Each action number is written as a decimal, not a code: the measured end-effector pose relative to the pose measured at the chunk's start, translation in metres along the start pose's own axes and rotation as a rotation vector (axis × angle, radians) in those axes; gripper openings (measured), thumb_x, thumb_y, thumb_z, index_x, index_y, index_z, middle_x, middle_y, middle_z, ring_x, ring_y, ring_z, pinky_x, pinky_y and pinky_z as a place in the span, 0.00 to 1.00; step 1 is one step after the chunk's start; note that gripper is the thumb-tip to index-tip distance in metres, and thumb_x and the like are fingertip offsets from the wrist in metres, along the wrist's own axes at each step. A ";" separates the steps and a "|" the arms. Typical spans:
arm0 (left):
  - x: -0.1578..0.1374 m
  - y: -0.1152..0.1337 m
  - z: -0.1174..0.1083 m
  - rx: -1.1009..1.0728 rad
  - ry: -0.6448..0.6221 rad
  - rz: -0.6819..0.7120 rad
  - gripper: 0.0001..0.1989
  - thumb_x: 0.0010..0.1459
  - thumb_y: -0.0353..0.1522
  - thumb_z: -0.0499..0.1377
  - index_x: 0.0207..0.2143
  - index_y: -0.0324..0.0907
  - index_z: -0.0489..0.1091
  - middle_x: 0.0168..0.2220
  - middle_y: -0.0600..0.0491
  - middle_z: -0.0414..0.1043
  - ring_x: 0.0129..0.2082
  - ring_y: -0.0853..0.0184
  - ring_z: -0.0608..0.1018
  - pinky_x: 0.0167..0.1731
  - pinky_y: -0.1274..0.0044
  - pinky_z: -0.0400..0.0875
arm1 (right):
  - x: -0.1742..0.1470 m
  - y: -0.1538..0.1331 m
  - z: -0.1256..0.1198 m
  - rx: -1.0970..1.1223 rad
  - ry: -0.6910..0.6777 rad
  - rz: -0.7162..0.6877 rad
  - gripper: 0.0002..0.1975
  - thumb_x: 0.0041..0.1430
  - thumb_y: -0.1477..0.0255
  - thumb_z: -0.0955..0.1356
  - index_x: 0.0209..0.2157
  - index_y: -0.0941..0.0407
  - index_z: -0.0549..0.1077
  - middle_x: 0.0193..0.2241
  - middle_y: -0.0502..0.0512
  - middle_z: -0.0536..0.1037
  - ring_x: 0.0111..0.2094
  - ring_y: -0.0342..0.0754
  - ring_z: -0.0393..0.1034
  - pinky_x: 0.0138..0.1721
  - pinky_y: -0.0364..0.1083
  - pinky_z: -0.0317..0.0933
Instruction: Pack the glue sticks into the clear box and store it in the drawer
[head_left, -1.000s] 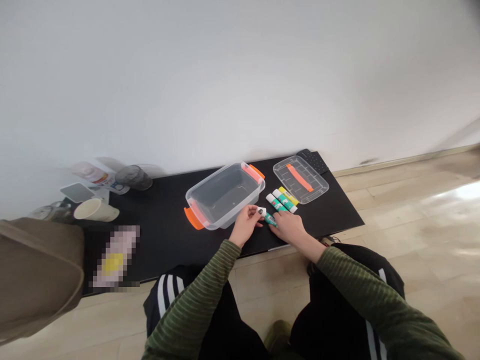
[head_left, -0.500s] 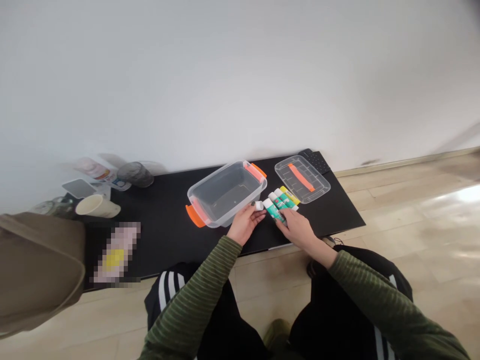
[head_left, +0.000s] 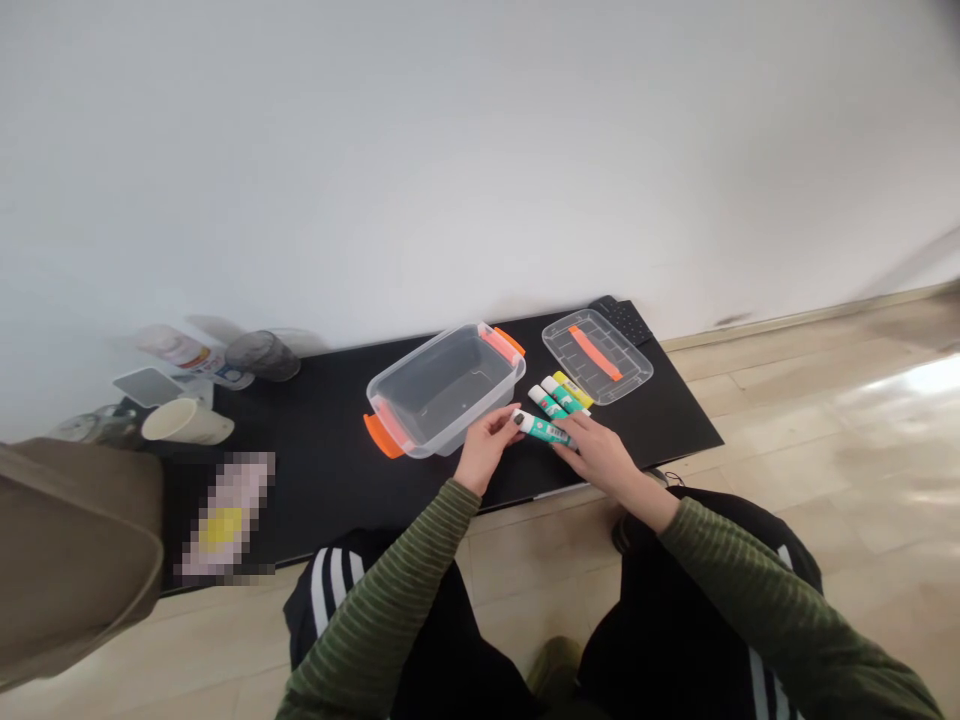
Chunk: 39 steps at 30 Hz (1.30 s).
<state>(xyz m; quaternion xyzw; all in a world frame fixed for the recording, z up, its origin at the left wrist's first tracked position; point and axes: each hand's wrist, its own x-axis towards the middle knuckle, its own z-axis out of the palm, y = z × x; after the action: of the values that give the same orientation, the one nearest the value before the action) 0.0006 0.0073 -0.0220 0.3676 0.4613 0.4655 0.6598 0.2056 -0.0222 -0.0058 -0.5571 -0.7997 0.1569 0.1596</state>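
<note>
- The left hand (head_left: pixel 481 452) has its thumb and fingertips pinched together at the white cap (head_left: pixel 523 420) of a green-and-white glue stick (head_left: pixel 549 430); the fingers are bent, with almost no gap between them and the cap.
- The right hand (head_left: pixel 601 458) has its fingers curled around the other end of that same glue stick, the thumb on the side nearer the person; its fingertips are partly hidden, so how tightly they press cannot be told.
- This glue stick lies slantwise between the two hands, over the front part of the black table (head_left: pixel 330 480), its capped end toward the left hand; whether it touches the tabletop cannot be told.
- Just beyond it, two more green-and-white glue sticks (head_left: pixel 566 394) lie side by side on the table, with a yellow glue stick (head_left: pixel 574 388) next to them, on the side toward the lid.
- The clear plastic box (head_left: pixel 442 395), with orange latches at both ends, stands to the left of the sticks, near the left hand.
- The clear lid (head_left: pixel 631 372), with its orange handle, lies to the right, just beyond the yellow stick.
- A paper cup (head_left: pixel 187 422) stands well apart, toward the table's left end.
</note>
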 end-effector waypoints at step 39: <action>0.016 0.084 -0.128 0.696 0.664 0.232 0.27 0.49 0.29 0.58 0.54 0.37 0.66 0.56 0.41 0.67 0.57 0.54 0.70 0.60 0.62 0.63 | 0.014 -0.005 0.010 0.952 -0.050 0.239 0.25 0.53 0.51 0.69 0.42 0.58 0.78 0.28 0.51 0.77 0.27 0.44 0.68 0.26 0.42 0.62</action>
<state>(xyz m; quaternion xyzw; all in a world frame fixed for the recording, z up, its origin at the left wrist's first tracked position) -0.1420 0.0545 0.0116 0.4471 0.7307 0.4461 0.2591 0.1923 -0.0114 -0.0116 -0.5060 -0.5734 0.5355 0.3583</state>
